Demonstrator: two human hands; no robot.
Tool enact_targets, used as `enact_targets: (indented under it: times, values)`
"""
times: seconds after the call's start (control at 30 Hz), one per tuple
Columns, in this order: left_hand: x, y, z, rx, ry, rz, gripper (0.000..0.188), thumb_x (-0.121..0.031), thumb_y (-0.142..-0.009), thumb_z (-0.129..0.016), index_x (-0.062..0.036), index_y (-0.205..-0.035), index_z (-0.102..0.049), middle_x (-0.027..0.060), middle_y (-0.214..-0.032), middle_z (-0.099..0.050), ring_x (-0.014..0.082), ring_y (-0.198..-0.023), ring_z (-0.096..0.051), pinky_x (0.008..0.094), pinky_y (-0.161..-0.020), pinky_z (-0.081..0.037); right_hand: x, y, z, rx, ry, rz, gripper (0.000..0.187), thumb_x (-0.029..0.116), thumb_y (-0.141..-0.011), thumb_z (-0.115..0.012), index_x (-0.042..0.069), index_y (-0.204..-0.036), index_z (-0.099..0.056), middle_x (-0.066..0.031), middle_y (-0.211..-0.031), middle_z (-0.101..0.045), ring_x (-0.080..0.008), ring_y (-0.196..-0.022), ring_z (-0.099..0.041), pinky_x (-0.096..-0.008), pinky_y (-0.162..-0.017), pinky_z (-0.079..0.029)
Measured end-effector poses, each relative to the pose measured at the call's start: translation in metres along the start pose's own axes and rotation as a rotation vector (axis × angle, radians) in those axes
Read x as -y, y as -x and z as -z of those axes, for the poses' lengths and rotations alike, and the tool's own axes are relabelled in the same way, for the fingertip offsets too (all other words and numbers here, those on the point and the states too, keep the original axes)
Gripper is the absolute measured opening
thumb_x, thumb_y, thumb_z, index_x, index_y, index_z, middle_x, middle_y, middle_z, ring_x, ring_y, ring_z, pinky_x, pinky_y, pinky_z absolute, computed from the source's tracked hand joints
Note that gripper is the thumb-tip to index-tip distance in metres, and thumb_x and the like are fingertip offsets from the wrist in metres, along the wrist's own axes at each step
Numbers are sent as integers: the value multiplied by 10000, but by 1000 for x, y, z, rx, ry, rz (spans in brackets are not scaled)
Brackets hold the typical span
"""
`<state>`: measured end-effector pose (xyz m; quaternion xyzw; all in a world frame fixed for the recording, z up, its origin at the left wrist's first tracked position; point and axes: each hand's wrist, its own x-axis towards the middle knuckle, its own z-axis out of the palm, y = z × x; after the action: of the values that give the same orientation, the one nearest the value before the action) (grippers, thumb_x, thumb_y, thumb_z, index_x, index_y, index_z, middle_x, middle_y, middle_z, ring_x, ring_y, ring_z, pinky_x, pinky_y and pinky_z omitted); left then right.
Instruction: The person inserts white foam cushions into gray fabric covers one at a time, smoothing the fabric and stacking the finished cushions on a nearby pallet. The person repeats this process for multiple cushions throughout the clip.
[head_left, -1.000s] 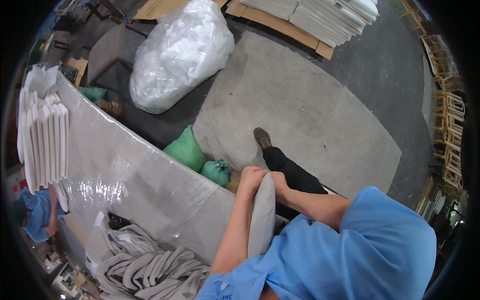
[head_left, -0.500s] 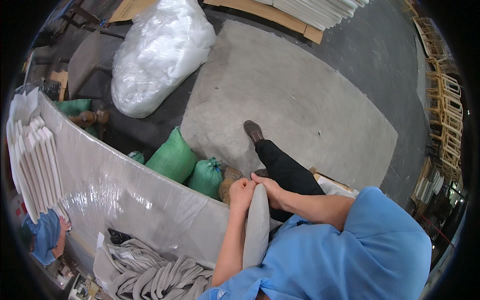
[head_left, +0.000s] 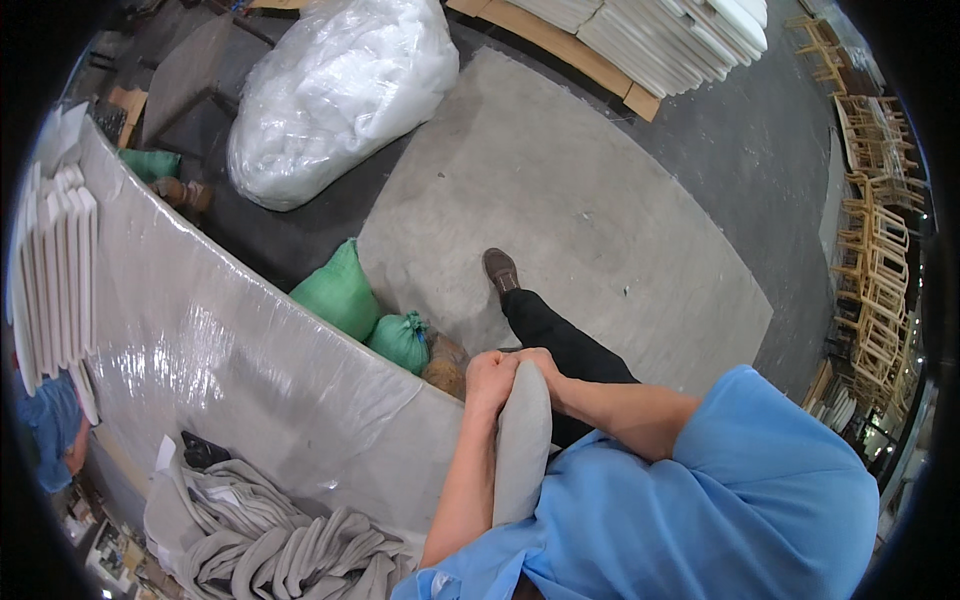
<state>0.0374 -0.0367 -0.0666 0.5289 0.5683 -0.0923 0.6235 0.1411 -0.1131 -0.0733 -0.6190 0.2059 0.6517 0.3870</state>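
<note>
A long grey fabric-covered cushion [head_left: 521, 455] stands on edge against my body, its near end at my blue shirt. My left hand [head_left: 490, 380] is closed in a fist at the cushion's far end, on its left side. Beside it, my right hand [head_left: 541, 364] is closed on the same end from the right, the two hands close together. Their fingertips are mostly hidden, as is the cushion's far side. To the left of my left forearm, a heap of grey fabric covers [head_left: 290, 545] lies on the plastic-wrapped table [head_left: 250, 370].
White foam pads [head_left: 60, 270] stand at the table's far left, near a co-worker's blue sleeve [head_left: 48, 420]. Green sacks [head_left: 338, 295] sit beyond the table edge. A clear bag of white stuffing [head_left: 340, 110] lies farther off. Wooden chair frames [head_left: 880, 280] line the right side.
My right hand has closed more tightly over the cushion's far end, drawing in next to my left. The cushion shows more of its broad face. The whole view has shifted slightly.
</note>
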Motion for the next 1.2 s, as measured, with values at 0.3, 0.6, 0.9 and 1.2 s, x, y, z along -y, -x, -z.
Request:
enact_targets:
  times: [0.3, 0.6, 0.9, 1.2]
  values:
    - [-14, 16, 13, -127, -210, -112, 309, -259, -908, -628, 8, -770, -699, 230, -758, -679, 300, -728, -691, 437, -707, -530, -17, -10, 5, 190, -120, -38, 219, 237, -968, -698, 45, -865, -707, -100, -781, -688, -254, -629, -670, -417, -594, -539]
    - [34, 137, 30, -328, 206, -80, 336, -328, -1057, -602, -23, -1132, -724, 60, -951, -733, 163, -887, -685, 323, -833, -544, 16, 40, -3, 606, 222, -30, 572, 652, -954, -665, 112, -779, -599, 5, -692, -538, -157, -604, -552, -346, -584, -484]
    - [64, 228, 20, -264, 459, 68, 594, -511, -1089, -520, 14, -1289, -710, 96, -1136, -739, 167, -1001, -644, 335, -895, -512, 54, 90, -59, 1262, 645, -115, 803, 849, -926, -480, 86, -923, -730, -29, -909, -705, -135, -827, -647, -300, -762, -507]
    - [91, 235, 35, -592, 114, -86, 592, -467, -1084, -447, 47, -1160, -729, 299, -1126, -732, 402, -1064, -705, 481, -953, -511, 60, 181, -157, 1102, 2188, 582, 639, 630, -931, -686, -2, -1005, -744, -105, -948, -717, -253, -913, -665, -396, -826, -524]
